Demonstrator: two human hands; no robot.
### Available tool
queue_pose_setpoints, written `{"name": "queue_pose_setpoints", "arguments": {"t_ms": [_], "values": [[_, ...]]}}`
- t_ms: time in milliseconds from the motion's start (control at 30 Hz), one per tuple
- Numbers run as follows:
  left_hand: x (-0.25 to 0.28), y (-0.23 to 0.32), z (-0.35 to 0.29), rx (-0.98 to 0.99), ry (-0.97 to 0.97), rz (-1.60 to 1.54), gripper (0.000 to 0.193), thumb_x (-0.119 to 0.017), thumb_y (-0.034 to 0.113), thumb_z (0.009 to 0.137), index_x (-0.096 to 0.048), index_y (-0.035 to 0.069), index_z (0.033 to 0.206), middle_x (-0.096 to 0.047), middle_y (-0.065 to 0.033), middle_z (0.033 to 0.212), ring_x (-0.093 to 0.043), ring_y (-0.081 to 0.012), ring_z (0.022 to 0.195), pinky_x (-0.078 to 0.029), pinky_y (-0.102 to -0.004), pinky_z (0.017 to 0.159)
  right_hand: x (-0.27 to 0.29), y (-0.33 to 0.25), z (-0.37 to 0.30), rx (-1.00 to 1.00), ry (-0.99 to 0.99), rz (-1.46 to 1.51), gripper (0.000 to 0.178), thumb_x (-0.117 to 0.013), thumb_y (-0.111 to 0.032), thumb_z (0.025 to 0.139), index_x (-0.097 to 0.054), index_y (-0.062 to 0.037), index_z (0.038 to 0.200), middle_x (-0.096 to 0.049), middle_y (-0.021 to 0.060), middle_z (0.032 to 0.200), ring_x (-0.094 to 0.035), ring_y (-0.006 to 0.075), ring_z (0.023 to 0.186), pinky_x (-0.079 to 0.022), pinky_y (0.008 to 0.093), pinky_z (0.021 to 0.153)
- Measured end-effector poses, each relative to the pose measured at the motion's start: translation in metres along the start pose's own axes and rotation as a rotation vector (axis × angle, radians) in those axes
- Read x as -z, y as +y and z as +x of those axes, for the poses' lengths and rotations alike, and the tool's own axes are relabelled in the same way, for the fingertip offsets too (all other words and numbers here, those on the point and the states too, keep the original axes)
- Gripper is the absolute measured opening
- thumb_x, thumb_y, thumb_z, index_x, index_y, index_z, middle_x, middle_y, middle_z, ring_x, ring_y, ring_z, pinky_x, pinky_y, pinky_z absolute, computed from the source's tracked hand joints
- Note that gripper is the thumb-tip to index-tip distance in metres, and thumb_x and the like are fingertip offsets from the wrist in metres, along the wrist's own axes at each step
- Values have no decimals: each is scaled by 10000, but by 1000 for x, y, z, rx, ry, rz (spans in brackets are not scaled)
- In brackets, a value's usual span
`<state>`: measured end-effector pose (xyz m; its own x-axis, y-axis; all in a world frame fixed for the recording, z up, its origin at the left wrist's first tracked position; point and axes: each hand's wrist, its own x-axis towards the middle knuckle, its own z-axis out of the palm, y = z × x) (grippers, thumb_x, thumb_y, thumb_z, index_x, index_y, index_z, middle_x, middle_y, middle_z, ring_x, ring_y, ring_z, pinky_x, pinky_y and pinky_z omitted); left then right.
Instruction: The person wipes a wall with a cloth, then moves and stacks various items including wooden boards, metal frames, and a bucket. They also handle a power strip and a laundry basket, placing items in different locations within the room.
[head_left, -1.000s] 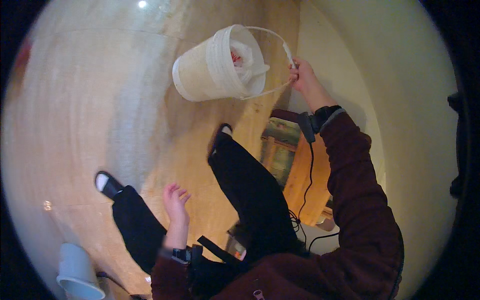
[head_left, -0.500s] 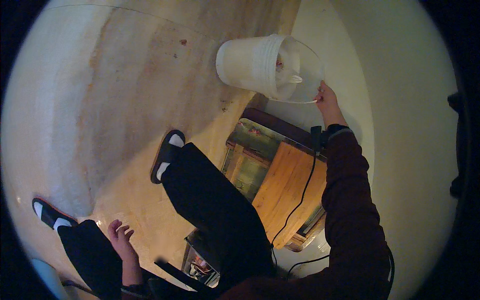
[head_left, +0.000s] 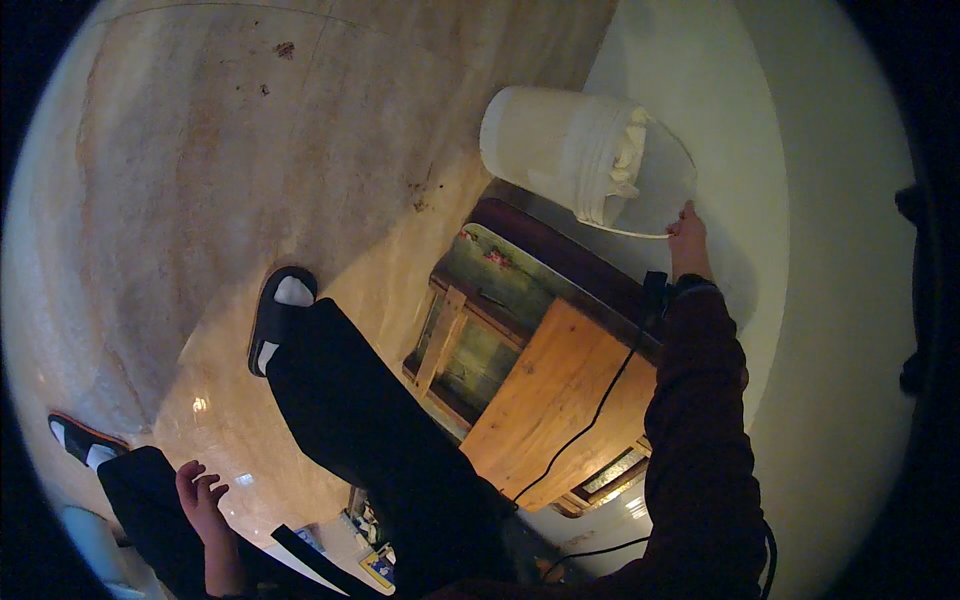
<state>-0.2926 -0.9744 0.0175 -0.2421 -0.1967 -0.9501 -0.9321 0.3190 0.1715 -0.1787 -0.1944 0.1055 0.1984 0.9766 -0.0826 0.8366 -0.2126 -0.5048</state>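
Note:
A white plastic bucket point(head_left: 545, 135) is by the wall at the upper right, its mouth pointing right in the picture. Crumpled pale material point(head_left: 628, 155) shows inside the mouth; I cannot make out its kind. My right hand point(head_left: 690, 240), at the end of a stretched arm, has its fingers closed round the bucket's thin handle point(head_left: 630, 234). At the lower left, my left hand point(head_left: 205, 500) hangs beside my leg, its fingers apart and loosely bent, holding nothing.
Folded wooden furniture with an orange-brown panel point(head_left: 560, 400) leans near the wall point(head_left: 850, 300), just below the bucket. A black cable point(head_left: 605, 405) runs across it toward my right wrist. Dark spots point(head_left: 285, 50) mark the floor. Low down are small boxed items point(head_left: 378, 568).
The bucket and my right hand have shifted right and slightly down in the picture, and the whole view has moved with my step. My right hand keeps its grip on the handle.

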Motion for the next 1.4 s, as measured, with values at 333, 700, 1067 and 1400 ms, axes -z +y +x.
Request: {"name": "queue_pose_setpoints", "arguments": {"t_ms": [333, 700, 1067, 1400], "values": [[-15, 23, -12, 34, 12, 2, 287, -446, 27, 740, -448, 73, 1023, -463, -49, 921, -507, -127, 739, -456, -228, 578, 14, 81, 61, 397, -86, -278, 340, -442, -350, 847, -475, -35, 721, -395, 51, 607, -360, 167, 491, -331, 306, 480], [-16, 32, -9, -4, -56, 19, 284, -453, 35, 723, -450, 67, 1005, -459, -52, 918, -512, -134, 733, -461, -237, 593, -76, 66, -71, -42, -385, -7, 303, -469, -242, 809, -503, 12, 971, -541, 179, 874, -530, 317, 793, -437, 385, 641], [-6, 37, -5, 15, 5, 8, 263, -451, 34, 747, -448, 63, 1008, -459, -53, 909, -513, -134, 719, -465, -238, 578, -115, 118, -79, 521, -184, -957, 346, -538, -291, 756, -483, 1, 935, -568, 177, 767, -567, 303, 748, -442, 409, 626], [-19, 38, -9, -23, -23, 9, 255, -449, 29, 753, -444, 55, 1006, -467, -66, 914, -520, -148, 717, -476, -248, 575, -113, 112, -39, 605, -136, -1057, 374, -578, -248, 738, -478, 10, 990, -541, 214, 948, -523, 378, 856, -410, 437, 737]]}}
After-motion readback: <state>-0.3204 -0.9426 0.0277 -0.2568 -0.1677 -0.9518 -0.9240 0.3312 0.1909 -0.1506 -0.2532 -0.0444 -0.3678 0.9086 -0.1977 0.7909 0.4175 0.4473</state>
